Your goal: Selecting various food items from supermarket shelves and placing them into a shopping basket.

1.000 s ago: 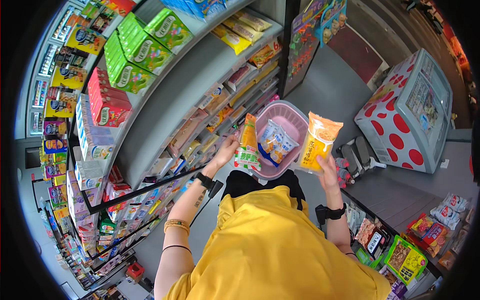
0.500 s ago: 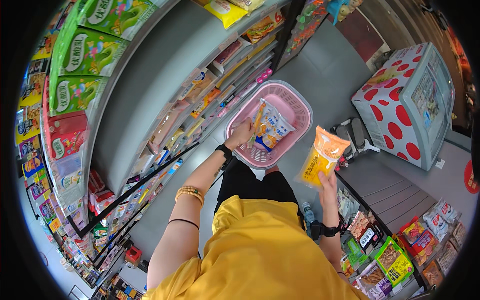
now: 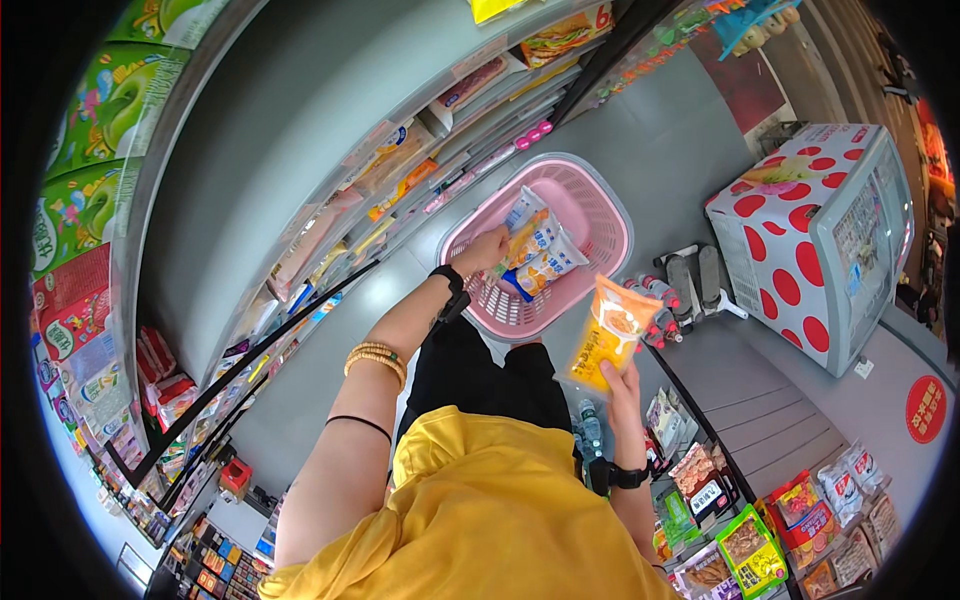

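My left hand point(image 3: 484, 252) reaches into a pink plastic shopping basket point(image 3: 578, 188) and grips the edge of a blue, white and orange snack bag point(image 3: 530, 225). Another blue and white snack bag point(image 3: 552, 268) lies in the basket, beside and partly beneath it. Out to the right of the basket, my right hand point(image 3: 623, 396) is closed round the lower end of an orange and yellow snack packet point(image 3: 610, 328), held upright with its printed front showing. Both forearms wear black wristbands.
Left of the basket run shelves point(image 3: 410, 190) of packaged food, with green boxes point(image 3: 118, 105) at far left. Bottles point(image 3: 655, 300), a low dark stand point(image 3: 695, 285) and a polka-dotted display freezer point(image 3: 790, 240) are on the right. Hanging snack bags point(image 3: 750, 550) fill the lower right.
The bag in my left hand has turned from edge-on to show more of its front. My right hand has brought its packet left and slightly down, nearer the basket. The view has shifted slightly.
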Tool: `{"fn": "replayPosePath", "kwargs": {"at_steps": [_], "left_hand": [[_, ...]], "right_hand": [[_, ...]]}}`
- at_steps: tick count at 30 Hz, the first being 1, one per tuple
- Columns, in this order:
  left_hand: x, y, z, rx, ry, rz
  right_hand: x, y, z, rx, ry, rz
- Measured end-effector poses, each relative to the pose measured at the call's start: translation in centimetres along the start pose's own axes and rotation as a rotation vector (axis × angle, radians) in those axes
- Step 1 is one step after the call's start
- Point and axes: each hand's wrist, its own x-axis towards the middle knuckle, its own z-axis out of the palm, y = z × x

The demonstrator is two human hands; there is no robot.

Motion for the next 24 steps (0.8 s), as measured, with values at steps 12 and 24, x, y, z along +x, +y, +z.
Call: {"fn": "replayPosePath", "kwargs": {"at_steps": [12,24], "left_hand": [[-4.1,2.4,-1.1,0.173,0.357,-0.156],[-25.2,1.1,0.1,-0.037,0.311,-0.246]], "right_hand": [[14.9,7.4,6.6,0.023,-0.294,0.337],[25.8,13.1,9.9,0.035,-0.278,0.447]]}}
